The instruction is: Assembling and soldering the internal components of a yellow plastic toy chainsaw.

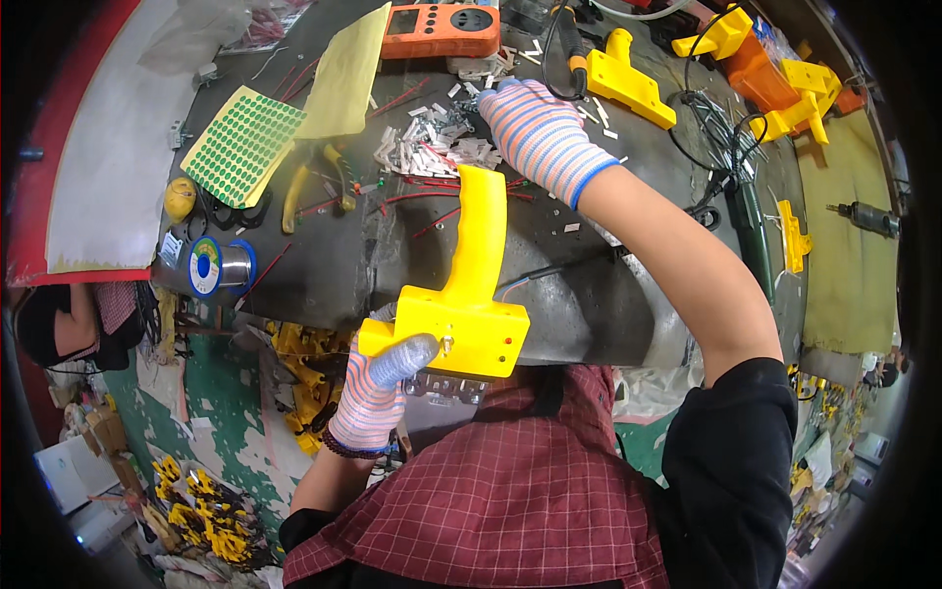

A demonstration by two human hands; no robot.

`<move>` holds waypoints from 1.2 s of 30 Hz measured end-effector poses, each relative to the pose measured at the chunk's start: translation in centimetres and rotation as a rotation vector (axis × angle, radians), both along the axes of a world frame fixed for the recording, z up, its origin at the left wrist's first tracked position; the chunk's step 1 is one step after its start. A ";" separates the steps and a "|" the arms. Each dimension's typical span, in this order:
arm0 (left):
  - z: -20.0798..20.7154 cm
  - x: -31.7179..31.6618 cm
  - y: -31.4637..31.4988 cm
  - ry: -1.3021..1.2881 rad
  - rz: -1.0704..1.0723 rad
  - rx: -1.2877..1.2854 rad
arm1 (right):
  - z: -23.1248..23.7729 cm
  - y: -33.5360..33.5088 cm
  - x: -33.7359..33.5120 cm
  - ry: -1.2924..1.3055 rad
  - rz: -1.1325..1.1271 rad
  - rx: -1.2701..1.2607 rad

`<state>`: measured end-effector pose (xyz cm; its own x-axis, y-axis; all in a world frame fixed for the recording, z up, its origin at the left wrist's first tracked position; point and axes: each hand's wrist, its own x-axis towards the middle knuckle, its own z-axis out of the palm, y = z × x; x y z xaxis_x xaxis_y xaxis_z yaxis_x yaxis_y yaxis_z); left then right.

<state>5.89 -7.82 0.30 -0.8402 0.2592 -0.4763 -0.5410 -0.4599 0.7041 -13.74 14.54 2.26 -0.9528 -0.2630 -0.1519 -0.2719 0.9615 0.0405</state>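
Note:
A yellow plastic handle housing (469,316) is gripped in my left hand (371,398), above the bench's near edge. The gloved thumb presses on its boxy end, and its curved grip points away from me. Two small dots, one red, show on that boxy part. My right hand (546,135), in a striped glove, reaches across the bench to the far side of a pile of small white parts (437,142). Its fingers are curled down, and the fingertips are mostly hidden, so anything between them cannot be made out. Red wires (432,187) lie just beyond the housing.
Left on the bench are a solder spool (222,267), yellow-handled pliers (294,196) and a sheet of green round stickers (243,142). An orange meter (441,31) sits at the back. Another yellow housing (628,83) and tangled dark cables (721,137) lie right. A power screwdriver (868,219) is far right.

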 end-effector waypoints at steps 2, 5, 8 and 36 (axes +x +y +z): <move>0.1 0.0 0.2 0.002 0.001 0.009 | 0.2 0.5 0.1 0.079 0.058 -0.054; 0.0 0.0 0.4 0.008 -0.023 -0.002 | -0.9 3.2 0.6 0.103 0.075 -0.201; -0.5 0.0 0.3 0.009 -0.025 -0.006 | 0.6 4.8 3.9 0.113 -0.027 -0.394; -1.3 -3.2 5.2 0.079 0.009 -0.038 | -2.4 21.4 30.9 0.425 -0.586 -0.344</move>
<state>2.73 -2.66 -0.97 -0.8776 0.2347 -0.4180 -0.4794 -0.4368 0.7612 17.17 35.98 -0.13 -0.9085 0.3322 0.2535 0.2536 0.9205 -0.2974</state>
